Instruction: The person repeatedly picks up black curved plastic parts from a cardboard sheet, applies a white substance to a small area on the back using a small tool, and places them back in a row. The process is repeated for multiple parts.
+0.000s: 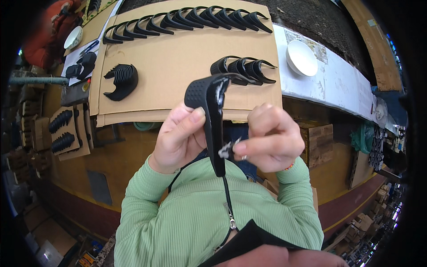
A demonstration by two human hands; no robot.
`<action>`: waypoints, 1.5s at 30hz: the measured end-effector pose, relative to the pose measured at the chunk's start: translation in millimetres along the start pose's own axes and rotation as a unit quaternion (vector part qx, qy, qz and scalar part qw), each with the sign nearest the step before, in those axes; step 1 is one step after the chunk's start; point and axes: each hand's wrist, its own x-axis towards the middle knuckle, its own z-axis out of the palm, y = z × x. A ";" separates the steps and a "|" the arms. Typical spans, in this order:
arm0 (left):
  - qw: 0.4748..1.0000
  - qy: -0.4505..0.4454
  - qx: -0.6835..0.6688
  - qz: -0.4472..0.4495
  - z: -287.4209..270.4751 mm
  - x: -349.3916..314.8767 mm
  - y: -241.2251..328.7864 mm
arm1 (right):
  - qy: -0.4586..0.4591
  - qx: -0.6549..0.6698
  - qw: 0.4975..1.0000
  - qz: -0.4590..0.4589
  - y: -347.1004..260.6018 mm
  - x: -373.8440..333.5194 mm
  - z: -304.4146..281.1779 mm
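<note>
In front of the wearer's green top point(202, 182), between the two hands and above the near edge of the cardboard sheet point(160, 58), I had the curved black piece point(212, 111) in view, its narrow end pointing down and its upper end bending off to the right. I saw the left hand point(180, 138) clamped on it, thumb against the outer face; the fingers behind were partly hidden from me. The right hand point(275, 138) pinched a small crumpled scrap point(226, 151) between thumb and curled fingers, just beside the piece's lower part; whether it touched, I couldn't tell. Beyond, I made out a long row of black pieces point(191, 21), a shorter group point(242, 70), a nested stack point(128, 82) at left, and a white bowl point(301, 58) at right.
</note>
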 end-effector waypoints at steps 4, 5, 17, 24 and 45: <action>0.996 0.071 0.045 0.037 -0.1 5.1 4.7 | -0.052 0.032 0.997 -0.036 -0.1 -8.0 5.5; 0.989 0.111 0.082 0.047 -0.9 4.9 5.5 | -0.069 0.033 0.996 -0.035 0.1 -10.2 6.5; 0.924 0.189 0.321 0.089 -111.7 48.0 22.8 | 0.020 -0.030 0.989 0.144 12.7 -39.3 -20.1; 0.938 0.208 0.277 -0.030 -112.0 47.8 26.0 | 0.054 -0.034 0.984 0.166 19.0 -43.7 -25.5; 0.530 0.355 0.695 0.332 -104.9 28.5 66.2 | 0.233 -0.333 0.892 0.200 71.3 -34.9 -122.2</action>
